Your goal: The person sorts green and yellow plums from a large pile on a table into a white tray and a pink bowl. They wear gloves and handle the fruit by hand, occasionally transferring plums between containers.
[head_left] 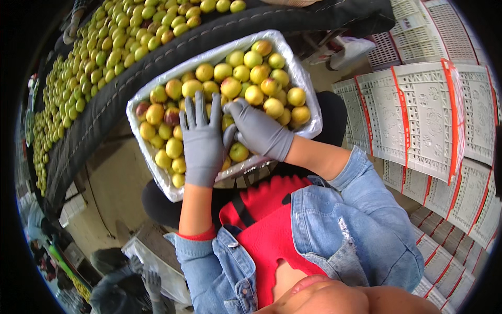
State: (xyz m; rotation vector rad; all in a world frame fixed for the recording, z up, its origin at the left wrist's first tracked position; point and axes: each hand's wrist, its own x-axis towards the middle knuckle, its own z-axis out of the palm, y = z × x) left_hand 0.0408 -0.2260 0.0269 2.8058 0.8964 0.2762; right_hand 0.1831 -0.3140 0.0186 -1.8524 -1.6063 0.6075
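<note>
A crate (317,114) lined with clear plastic rests across my lap, filled with yellow-green, partly reddish round fruit, which look like jujubes (231,87). My left hand (202,137), in a grey glove, lies palm down over the fruit with its fingers spread and pointing away from me. Beside it my right hand (261,127), also gloved in grey, bends its fingers down among the fruit near the crate's middle. Its fingertips are partly hidden, so whether it grips a fruit cannot be told. The two hands meet near the thumbs.
Beyond the crate, a dark padded sorting table (129,76) holds many more green fruit (113,55). Stacked white plastic crates (425,117) with red strips stand at the right. At lower left a co-worker (117,282) with grey gloves is beside a plastic-lined crate (157,267).
</note>
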